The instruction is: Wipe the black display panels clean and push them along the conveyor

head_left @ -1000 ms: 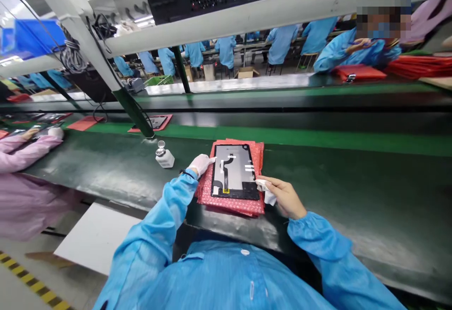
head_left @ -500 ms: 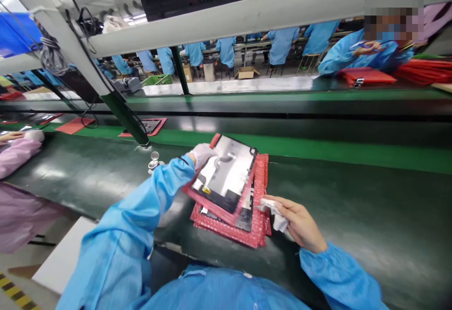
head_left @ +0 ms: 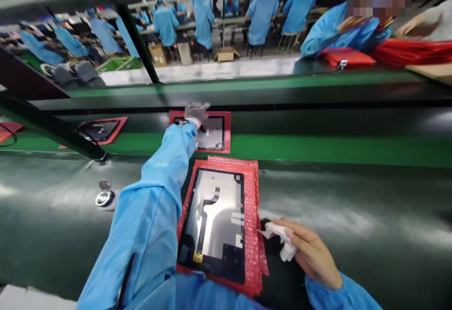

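Note:
My left hand (head_left: 197,114), in a pale glove, is stretched forward over a flat display panel (head_left: 214,133) on a red sheet. That panel lies on the strip behind the bench, partly hidden by the hand. The glove is a little blurred, but its fingers look extended, not gripping. Under my left forearm, a second display panel (head_left: 221,216) shows its silvery back, black ribbon cable and yellow tab. It rests on red bubble-wrap bags (head_left: 251,202) near my body. To the right, my bare right hand (head_left: 314,249) pinches a crumpled white wipe (head_left: 282,239) beside the bags.
A small round metal container with its lid up (head_left: 105,199) stands on the left of the bench (head_left: 353,206). A dark slanted post (head_left: 70,133) rises beyond it, beside another panel on a red sheet (head_left: 100,130). Across the line, a co-worker in blue (head_left: 328,32) sits by red bags (head_left: 348,57).
My left hand has carried the upper panel from the pile forward onto the back strip. The panel beneath is now uncovered. My right hand still holds the wipe; the view has shifted.

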A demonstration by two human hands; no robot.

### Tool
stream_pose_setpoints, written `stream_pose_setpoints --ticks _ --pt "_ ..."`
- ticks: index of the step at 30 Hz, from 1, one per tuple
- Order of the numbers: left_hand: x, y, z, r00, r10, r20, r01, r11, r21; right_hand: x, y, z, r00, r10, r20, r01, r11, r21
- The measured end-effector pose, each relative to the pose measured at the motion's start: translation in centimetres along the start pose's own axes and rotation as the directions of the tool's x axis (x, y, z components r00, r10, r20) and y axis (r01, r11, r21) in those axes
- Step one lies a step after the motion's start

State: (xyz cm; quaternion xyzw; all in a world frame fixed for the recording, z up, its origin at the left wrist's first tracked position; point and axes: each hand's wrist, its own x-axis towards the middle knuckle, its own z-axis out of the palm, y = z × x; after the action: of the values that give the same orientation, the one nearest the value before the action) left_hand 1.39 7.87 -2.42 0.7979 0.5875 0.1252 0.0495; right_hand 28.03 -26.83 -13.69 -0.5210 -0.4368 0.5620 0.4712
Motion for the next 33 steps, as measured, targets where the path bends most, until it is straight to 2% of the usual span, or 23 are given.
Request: stream_pose_setpoints --ticks 3,5,6,7,9,11,13,15,17,19,21,24,25,26,29,30,31,32,33 --pt "-1.9 1.8 -0.2 0.999 0.046 -0.016 -0.044 0.995 0.086 0.6 -1.4 1.1 0.995 -0.075 0.072 0.080 0.995 -0.065" --pt "-5.3 3.4 -1.8 0.990 0.142 -0.022 -0.138 0.983 0.121 2.0 -2.6 2.7 0.968 -0.168 0.187 0.208 0.953 -0.223" --pt "-7.7 4.3 -2.9 0.979 0.202 -0.025 -0.197 0.971 0.132 3.0 -3.1 3.7 0.943 -0.209 0.259 0.289 0.902 -0.321" --pt "-10.5 5.1 -3.9 0.957 0.290 -0.014 -0.285 0.946 0.153 4.0 -3.5 4.7 0.912 -0.243 0.330 0.374 0.825 -0.424" --pt "-16.8 6.3 -5.5 0.888 0.460 -0.008 -0.450 0.872 0.192 5.8 -4.0 6.8 0.849 -0.271 0.454 0.519 0.592 -0.617" --pt "-23.3 6.4 -6.0 0.846 0.530 -0.055 -0.507 0.833 0.220 6.7 -4.0 8.4 0.811 -0.238 0.534 0.584 0.314 -0.748" --pt "-29.1 5.6 -5.4 0.840 0.533 -0.106 -0.509 0.840 0.188 6.5 -3.6 9.3 0.808 -0.217 0.548 0.577 0.103 -0.810" --pt "-33.7 4.5 -3.8 0.869 0.451 -0.204 -0.439 0.893 0.104 5.6 -3.0 9.5 0.809 -0.239 0.538 0.554 -0.001 -0.833" --pt "-36.9 3.7 -1.8 0.878 0.360 -0.315 -0.379 0.925 0.000 5.0 -2.7 9.3 0.792 -0.273 0.546 0.559 -0.037 -0.828" --pt "-38.9 3.6 0.2 0.877 0.276 -0.393 -0.337 0.937 -0.095 5.6 -2.7 8.9 0.769 -0.292 0.569 0.586 -0.035 -0.810" --pt "-40.0 4.2 2.1 0.877 0.250 -0.410 -0.330 0.934 -0.136 7.1 -3.0 8.6 0.773 -0.311 0.553 0.583 0.001 -0.813" --pt "-40.9 5.1 4.5 0.853 0.338 -0.397 -0.401 0.912 -0.085 8.2 -3.1 8.8 0.809 -0.367 0.460 0.517 0.072 -0.853" --pt "-41.1 5.3 5.2 0.840 0.361 -0.405 -0.418 0.906 -0.060 7.8 -2.9 9.1 0.803 -0.377 0.461 0.527 0.088 -0.845" --pt "-41.4 5.3 5.8 0.828 0.377 -0.415 -0.432 0.901 -0.042 7.1 -2.5 9.5 0.779 -0.377 0.501 0.570 0.094 -0.816" --pt "-42.0 5.2 7.0 0.809 0.385 -0.445 -0.441 0.897 -0.025 4.7 -1.7 10.2 0.636 -0.328 0.698 0.754 0.071 -0.653" --pt "-42.1 5.1 7.2 0.808 0.382 -0.449 -0.440 0.898 -0.027 4.5 -1.8 10.2 0.608 -0.304 0.734 0.780 0.057 -0.623" --pt "-42.2 5.1 7.3 0.808 0.373 -0.456 -0.433 0.901 -0.029 4.7 -2.0 10.0 0.612 -0.279 0.740 0.778 0.044 -0.627" --pt "-42.2 5.1 7.3 0.810 0.361 -0.463 -0.421 0.907 -0.029 5.3 -2.4 9.7 0.653 -0.255 0.713 0.743 0.034 -0.668" --pt "-42.2 5.1 7.3 0.812 0.350 -0.467 -0.408 0.913 -0.026 6.0 -2.8 9.3 0.719 -0.247 0.649 0.674 0.021 -0.739"
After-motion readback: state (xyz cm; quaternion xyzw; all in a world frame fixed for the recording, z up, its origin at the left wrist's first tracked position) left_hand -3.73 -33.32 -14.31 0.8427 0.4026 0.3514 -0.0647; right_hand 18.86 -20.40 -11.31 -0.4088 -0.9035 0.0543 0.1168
